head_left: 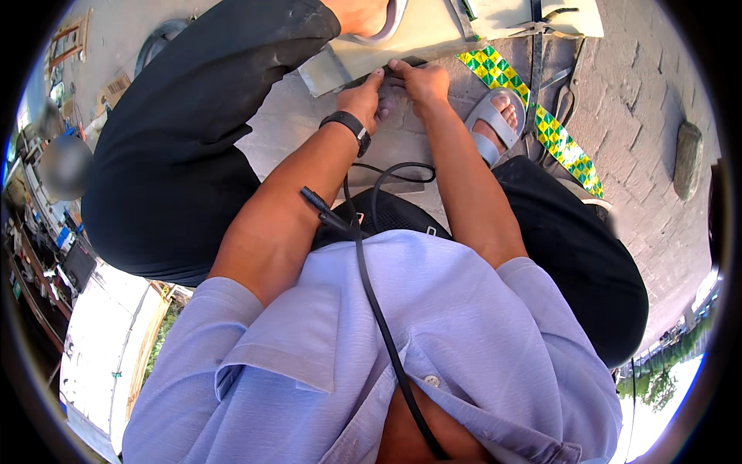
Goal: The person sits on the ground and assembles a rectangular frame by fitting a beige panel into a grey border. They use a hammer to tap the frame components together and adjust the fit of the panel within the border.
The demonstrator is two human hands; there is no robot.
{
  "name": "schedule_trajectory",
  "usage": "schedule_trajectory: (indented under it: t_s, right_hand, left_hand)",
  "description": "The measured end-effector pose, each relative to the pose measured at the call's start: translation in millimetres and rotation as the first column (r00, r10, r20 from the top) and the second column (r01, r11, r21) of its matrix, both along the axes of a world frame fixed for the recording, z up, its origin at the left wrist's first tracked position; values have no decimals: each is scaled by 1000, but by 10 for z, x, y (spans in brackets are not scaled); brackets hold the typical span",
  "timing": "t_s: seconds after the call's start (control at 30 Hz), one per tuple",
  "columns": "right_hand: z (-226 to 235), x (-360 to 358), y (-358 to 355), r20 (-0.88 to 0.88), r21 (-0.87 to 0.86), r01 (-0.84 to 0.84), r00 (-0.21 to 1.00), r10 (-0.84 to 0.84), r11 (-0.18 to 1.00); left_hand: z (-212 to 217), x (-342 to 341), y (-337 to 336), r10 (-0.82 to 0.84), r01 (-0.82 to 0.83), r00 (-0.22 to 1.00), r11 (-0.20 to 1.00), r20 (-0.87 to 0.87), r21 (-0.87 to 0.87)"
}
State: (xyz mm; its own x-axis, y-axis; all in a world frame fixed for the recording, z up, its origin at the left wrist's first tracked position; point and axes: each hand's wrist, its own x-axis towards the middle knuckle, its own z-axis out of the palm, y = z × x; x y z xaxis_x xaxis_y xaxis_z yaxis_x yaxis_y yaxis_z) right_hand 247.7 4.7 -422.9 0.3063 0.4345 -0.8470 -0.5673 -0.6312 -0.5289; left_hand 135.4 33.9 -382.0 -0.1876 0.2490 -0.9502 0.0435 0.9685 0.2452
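Both of my hands meet at the near edge of a cream-coloured board (417, 48) on the ground. My left hand (361, 100), with a black watch (348, 124) on its wrist, has its fingers curled and its thumb pointing at the edge. Close beside it, my right hand (424, 83) is closed too, thumb and fingers pressed together. A thin dark strip shows along the edge between the thumbs, but what the fingers grip is mostly hidden. Pliers (539, 29) with spread handles lie on the board's right part.
Green-and-yellow checkered tape (560, 145) runs along the right, beside dark straps (534, 73) and my sandalled foot (495, 127). My other foot (363, 15) rests on the board. A long stone (687, 161) lies far right on brick paving. A black cable (369, 290) hangs over my shirt.
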Motion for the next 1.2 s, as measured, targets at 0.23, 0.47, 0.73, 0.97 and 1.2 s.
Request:
schedule_trajectory:
  t_s: [0.23,0.47,0.73,0.97,1.2]
  right_hand:
    - [-38,-70,38,142,-139,-18,989,37,990]
    - [-236,-72,-48,135,-88,-46,989,58,995]
    - [-81,-168,-59,118,-10,-3,993,4,1000]
    - [-48,-354,-56,209,-72,-238,946,248,969]
    - [65,-405,56,137,-144,-159,974,179,977]
  left_hand:
    - [-156,53,-115,17,16,986,980,-165,197]
    - [-204,-51,-117,-45,84,980,977,-194,195]
    - [194,-551,78,-462,596,667,802,-584,46]
    - [63,-635,187,-594,890,390,438,-704,123]
    - [-98,-702,246,-605,879,452,427,-655,213]
